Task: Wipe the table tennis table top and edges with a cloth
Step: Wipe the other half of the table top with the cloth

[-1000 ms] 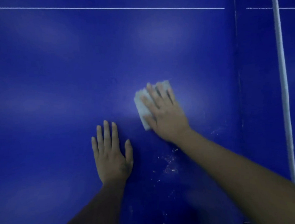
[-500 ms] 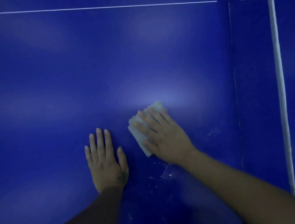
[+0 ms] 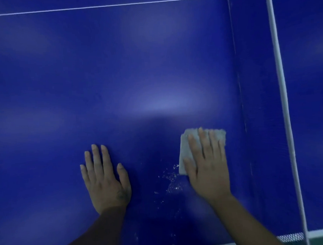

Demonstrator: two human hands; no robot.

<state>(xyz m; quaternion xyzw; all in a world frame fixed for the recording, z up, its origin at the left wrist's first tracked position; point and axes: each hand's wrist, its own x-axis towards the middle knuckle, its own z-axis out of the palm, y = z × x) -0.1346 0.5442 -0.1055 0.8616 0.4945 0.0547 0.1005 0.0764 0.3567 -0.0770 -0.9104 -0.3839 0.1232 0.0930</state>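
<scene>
**As the cloth swings toward the net, specks stay behind**

While the left hand lies flat near the table's near edge, fingers straight and holding nothing, the right hand presses the grey cloth under flat, extended fingers. The cloth has shifted from mid-table to just short of the net. White specks lie between the hands, so this patch likely needs another pass.
</scene>
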